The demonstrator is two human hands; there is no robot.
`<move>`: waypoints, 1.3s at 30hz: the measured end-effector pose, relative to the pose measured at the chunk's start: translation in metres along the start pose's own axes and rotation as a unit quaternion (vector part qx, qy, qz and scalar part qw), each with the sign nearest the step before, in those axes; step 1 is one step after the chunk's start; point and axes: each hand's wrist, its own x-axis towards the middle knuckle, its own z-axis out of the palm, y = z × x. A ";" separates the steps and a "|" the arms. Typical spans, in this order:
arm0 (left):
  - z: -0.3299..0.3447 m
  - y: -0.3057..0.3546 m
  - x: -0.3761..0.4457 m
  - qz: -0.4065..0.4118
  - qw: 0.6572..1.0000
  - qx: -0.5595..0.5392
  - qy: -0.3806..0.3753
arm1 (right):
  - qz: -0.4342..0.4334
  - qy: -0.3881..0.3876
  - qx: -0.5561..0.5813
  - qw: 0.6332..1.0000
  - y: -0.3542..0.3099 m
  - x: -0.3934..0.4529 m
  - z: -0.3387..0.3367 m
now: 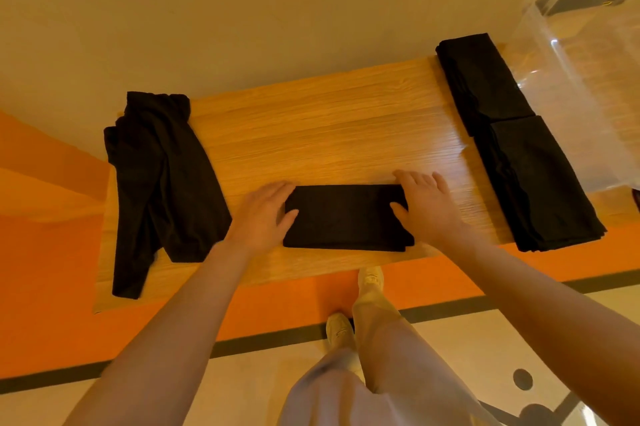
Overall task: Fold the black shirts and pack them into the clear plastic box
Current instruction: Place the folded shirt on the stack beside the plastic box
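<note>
Black folded shirt (346, 216) between flat left hand (265, 212) and right hand (424, 206)

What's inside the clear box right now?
The clear plastic box appears to hold no shirts; wood grain shows through its wall. A dark shape at its far end can't be identified. Two folded stacks sit beside it.
</note>
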 end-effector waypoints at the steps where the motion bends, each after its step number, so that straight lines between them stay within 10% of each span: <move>1: -0.005 0.000 0.007 0.004 1.000 -0.004 -0.020 | 0.017 -0.008 -0.015 1.000 -0.002 0.003 -0.001; 7: -0.019 0.018 0.028 -0.076 0.992 -0.005 -0.102 | 0.081 -0.033 -0.015 0.996 -0.005 -0.005 0.000; 16: 0.005 0.027 0.001 -0.164 0.962 -0.220 -0.007 | 0.067 0.041 0.153 0.985 0.004 -0.048 0.022; 26: -0.012 0.072 0.009 -0.140 0.878 -0.453 0.069 | 0.138 0.187 0.472 0.851 -0.005 -0.093 0.021; 39: -0.044 0.201 0.122 0.019 0.920 -0.391 0.001 | 0.280 0.377 0.505 0.724 0.055 -0.115 -0.017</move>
